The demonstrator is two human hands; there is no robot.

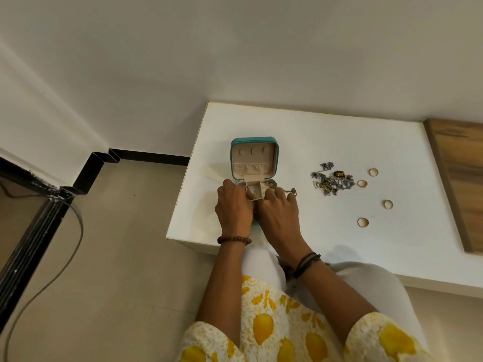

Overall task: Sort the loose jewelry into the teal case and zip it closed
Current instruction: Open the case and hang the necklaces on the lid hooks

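Open teal square zip case [253, 158] near white tabletop's [326, 131] left edge, left hand [234, 205] and right hand [281, 210] curled inside it, right fingers pinching a gold chain [291, 191], left grip unclear, tangled jewelry pile [330, 181] and gold rings [362, 222] toward right edge, beige floor [117, 244], white walls [183, 61].

Both hands, the left hand [233, 205] and the right hand [279, 209], cover most of the bottom half of the teal case [253, 158], so what the fingers hold is hidden. Right of the case, the jewelry pile [330, 182] is too small to tell apart.
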